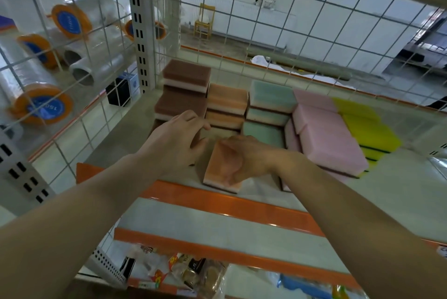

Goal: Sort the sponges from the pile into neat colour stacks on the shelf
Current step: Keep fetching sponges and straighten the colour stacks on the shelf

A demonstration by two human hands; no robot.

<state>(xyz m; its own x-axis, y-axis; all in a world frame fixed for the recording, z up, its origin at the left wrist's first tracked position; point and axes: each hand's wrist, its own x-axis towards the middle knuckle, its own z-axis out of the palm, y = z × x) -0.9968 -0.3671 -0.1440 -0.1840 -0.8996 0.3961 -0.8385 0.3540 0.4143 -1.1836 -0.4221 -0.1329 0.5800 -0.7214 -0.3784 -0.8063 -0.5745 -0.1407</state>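
Observation:
On the shelf [399, 189] the sponges stand in colour groups: brown sponges [186, 73] at the left, then orange sponges [227, 96], green sponges [272, 95], pink sponges [326, 134] and yellow sponges [367, 126] at the right. My right hand [244, 153] grips an orange sponge [217, 172] that sits tilted at the shelf's front, in front of the orange group. My left hand [176, 139] hovers just left of it with its fingers loosely bent, over a brown sponge that it mostly hides; whether it touches it I cannot tell.
A wire grid [290, 20] closes the back and left side of the shelf. Rolls of plastic film [41, 105] lie in the bay to the left. The shelf's orange front rail [217, 199] runs under my wrists. Packaged goods [193, 272] sit on the lower shelf.

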